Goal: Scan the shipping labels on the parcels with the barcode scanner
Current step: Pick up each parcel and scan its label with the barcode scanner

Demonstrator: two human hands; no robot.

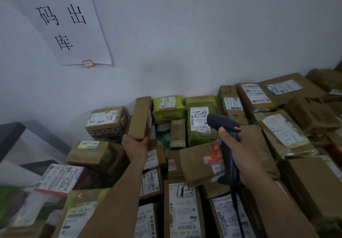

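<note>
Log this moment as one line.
left hand grips upright brown box | right hand holds scanner | scanner head beside green parcel label | scan unconfirmed

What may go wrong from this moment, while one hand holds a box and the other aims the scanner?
1. The left hand grips the box only at its lower end, and the box stands on end: it may tip or slip onto the parcels.
2. The scanner in the right hand points near the green parcel, so it may read that label instead.
3. The cable hangs over the parcels and may snag.
</note>
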